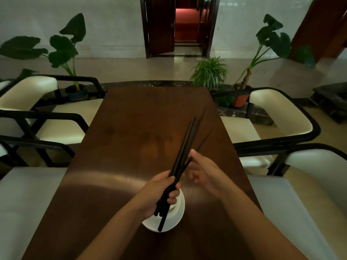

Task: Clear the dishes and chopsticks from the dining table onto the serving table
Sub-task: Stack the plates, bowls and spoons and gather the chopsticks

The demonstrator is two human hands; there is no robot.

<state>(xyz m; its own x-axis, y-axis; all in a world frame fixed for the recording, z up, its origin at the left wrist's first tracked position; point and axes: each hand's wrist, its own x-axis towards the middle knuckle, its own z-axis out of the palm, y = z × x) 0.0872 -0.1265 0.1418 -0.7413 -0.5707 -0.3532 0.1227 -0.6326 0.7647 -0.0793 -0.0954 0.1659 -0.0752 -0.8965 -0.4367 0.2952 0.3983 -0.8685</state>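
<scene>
My left hand [159, 192] grips a bundle of several black chopsticks [185, 145], which slant up and to the right over the brown dining table [120, 139]. My right hand [203, 170] is just right of the bundle, fingers spread, with its thumb and fingertips touching the sticks; a blurred chopstick [204, 140] sticks out beyond it. Beneath my left hand sits a white bowl or stack of dishes [175, 217] on the table, partly hidden by the hand and the lower ends of the chopsticks.
Cream chairs with black frames line both sides: left [28, 94] and right [281, 113]. Potted plants stand beyond the far edge of the table: left [63, 51], middle [210, 72], right [270, 40]. A dark open doorway [180, 25] is at the back.
</scene>
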